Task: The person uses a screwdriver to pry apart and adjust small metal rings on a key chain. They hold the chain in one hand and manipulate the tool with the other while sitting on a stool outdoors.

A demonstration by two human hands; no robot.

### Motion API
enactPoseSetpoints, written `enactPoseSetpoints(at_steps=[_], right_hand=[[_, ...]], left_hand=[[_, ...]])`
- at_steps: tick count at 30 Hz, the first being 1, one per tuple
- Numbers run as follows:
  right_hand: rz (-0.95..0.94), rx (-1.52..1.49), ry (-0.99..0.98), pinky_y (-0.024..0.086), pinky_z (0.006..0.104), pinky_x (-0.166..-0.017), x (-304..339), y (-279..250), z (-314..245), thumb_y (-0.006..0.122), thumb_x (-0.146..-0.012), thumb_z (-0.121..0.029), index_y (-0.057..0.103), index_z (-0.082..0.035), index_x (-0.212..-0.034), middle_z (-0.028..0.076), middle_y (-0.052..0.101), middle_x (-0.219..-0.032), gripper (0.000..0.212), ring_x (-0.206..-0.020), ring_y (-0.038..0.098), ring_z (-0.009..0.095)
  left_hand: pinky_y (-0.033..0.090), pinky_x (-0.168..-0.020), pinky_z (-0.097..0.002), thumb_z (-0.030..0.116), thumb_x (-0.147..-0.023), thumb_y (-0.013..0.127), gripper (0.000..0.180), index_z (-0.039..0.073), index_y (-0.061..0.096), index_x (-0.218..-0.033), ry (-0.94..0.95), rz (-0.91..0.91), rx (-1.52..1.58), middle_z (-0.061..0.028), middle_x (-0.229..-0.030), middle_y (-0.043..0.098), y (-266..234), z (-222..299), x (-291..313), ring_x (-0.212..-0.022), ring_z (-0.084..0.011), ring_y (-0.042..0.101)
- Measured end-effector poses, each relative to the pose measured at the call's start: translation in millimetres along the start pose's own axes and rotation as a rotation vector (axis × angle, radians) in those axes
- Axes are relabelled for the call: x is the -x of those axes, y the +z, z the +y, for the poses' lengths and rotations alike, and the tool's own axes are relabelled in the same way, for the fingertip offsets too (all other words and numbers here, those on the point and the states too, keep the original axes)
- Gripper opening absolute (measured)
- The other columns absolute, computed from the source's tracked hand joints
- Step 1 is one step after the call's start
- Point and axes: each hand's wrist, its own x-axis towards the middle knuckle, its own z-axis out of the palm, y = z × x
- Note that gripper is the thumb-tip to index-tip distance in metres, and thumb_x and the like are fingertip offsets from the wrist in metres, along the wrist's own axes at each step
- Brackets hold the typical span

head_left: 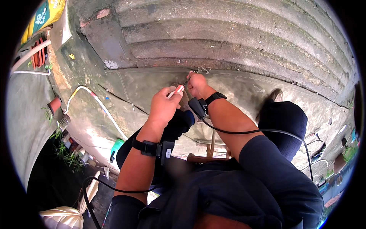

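I have both of the wearer's hands in view near the middle, above the grey floor (145, 86) and just short of the stone steps (228, 36). The left hand (163, 105) is closed around a small red-and-white striped thing (179, 89), its fingers wrapped on it and one end showing past them. That striped thing sits between the two hands, pointing up toward the right hand (198, 84). There I see curled fingers near a thin dark bit, but I cannot tell how tightly they are closed, or whether they have hold of it; the piece is too small from here.

Just beyond the right fingertips, a loose tangle of pale string (204, 70) lies at the foot of the steps. Each wrist wears a black strap, and a black cable (274, 131) runs from the box (197, 108) at the right one across the forearm. Out to my left, a pale hose (105, 108) curves over the floor, with a green container (117, 145) near its lower end and a reddish plant pot (54, 104) farther out.
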Motion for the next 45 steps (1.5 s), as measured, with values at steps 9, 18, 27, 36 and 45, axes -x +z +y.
enactPoseSetpoints(at_steps=[9,18,27,36,45], right_hand=[[-0.030,0.002,0.025,0.025,0.0297,-0.040,-2,0,2,0.048,-0.102,-0.030,0.050,-0.007,-0.082,0.002,0.037,-0.055,0.030,-0.043,0.030,0.014],[0.033,0.001,-0.029,0.021,0.0315,-0.039,-9,-2,10,0.048,-0.101,-0.031,0.050,-0.009,-0.082,0.001,0.035,-0.053,0.029,-0.041,0.029,0.014],[0.017,0.034,0.004,0.024,0.0311,-0.041,-4,-1,12,0.048,-0.101,-0.033,0.050,-0.010,-0.083,0.001,0.036,-0.056,0.030,-0.043,0.031,0.015],[0.016,0.001,-0.033,0.024,0.0297,-0.039,-4,-2,2,0.048,-0.101,-0.032,0.050,-0.009,-0.081,0.001,0.038,-0.056,0.030,-0.042,0.031,0.014],[-0.028,0.033,-0.008,0.024,0.0291,-0.040,6,1,-3,0.048,-0.101,-0.033,0.050,-0.010,-0.083,0.001,0.039,-0.058,0.030,-0.042,0.031,0.014]], left_hand=[[0.052,-0.071,-0.0432,0.012,-0.077,0.069,0.038,0.010,0.065,-0.115,0.750,0.086,-1.083,-0.0127,-0.106,0.063,-8,-14,-3,-0.083,-0.0335,0.064],[0.051,-0.061,-0.0324,0.016,-0.086,0.066,0.038,0.001,0.059,-0.120,-0.174,-0.002,0.367,-0.0114,-0.104,0.064,-2,-1,3,-0.074,-0.0181,0.065],[0.053,-0.070,-0.0390,0.006,-0.081,0.065,0.049,0.007,0.056,-0.129,0.731,-0.029,-0.730,-0.0140,-0.104,0.066,-17,-27,-5,-0.084,-0.0309,0.066],[0.053,-0.068,-0.0384,0.007,-0.083,0.064,0.045,0.002,0.055,-0.127,0.790,0.171,-0.642,-0.0137,-0.100,0.065,-3,-25,3,-0.082,-0.0294,0.066],[0.052,-0.063,-0.0385,0.012,-0.083,0.065,0.042,0.004,0.058,-0.124,0.459,0.004,-0.702,-0.0130,-0.100,0.065,1,-19,3,-0.075,-0.0273,0.065]])
